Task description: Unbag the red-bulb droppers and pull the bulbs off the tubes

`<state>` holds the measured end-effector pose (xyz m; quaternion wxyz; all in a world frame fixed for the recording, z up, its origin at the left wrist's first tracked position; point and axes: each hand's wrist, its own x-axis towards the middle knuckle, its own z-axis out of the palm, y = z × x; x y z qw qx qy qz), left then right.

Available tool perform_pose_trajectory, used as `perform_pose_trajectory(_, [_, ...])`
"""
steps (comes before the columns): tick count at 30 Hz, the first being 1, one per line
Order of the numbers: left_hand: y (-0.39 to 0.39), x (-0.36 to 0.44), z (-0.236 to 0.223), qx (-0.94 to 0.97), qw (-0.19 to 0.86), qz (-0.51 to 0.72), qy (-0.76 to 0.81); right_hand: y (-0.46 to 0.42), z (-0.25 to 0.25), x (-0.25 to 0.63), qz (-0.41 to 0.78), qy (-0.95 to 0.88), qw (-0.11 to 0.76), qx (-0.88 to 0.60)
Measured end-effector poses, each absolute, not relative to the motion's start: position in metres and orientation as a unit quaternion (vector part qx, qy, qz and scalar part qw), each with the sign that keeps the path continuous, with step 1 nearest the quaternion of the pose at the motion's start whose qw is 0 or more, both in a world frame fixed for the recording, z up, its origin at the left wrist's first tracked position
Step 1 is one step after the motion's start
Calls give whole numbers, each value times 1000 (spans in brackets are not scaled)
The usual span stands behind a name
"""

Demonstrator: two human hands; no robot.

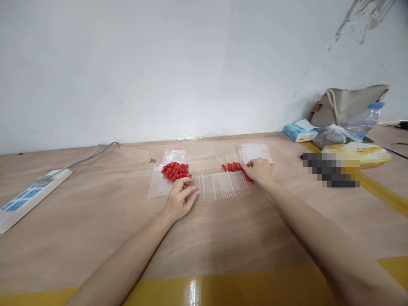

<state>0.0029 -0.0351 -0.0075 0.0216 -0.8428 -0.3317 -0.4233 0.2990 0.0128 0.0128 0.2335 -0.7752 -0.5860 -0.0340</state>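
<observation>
A row of clear, thin dropper tubes (pixel 221 186) lies side by side on the wooden table. My left hand (pixel 181 199) rests at the row's left end, its fingers apart and touching the outermost tubes. Just beyond it, red rubber bulbs (pixel 174 171) are heaped on a clear plastic bag (pixel 156 185). Behind the tubes, several red-bulbed droppers (pixel 233 166) lie in a line, their thin tips pointing toward the wall. My right hand (pixel 259 170) is at the right end of that line, fingertips closed on a red bulb, partly hidden by the hand.
Behind my right hand lies a white plastic bag (pixel 256 152). A power strip (pixel 35 197) with a grey cable is at the left. At the right are a blue tissue pack (pixel 299 130), a grey bag (pixel 350 106), a yellow pack (pixel 376 156) and a blurred dark object (pixel 331 170).
</observation>
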Motion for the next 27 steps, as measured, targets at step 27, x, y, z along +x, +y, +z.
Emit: perform_pose_trajectory(27, [-54, 22, -2, -884, 181, -323, -284, -71, -11, 245, -96, -835, 385, -382])
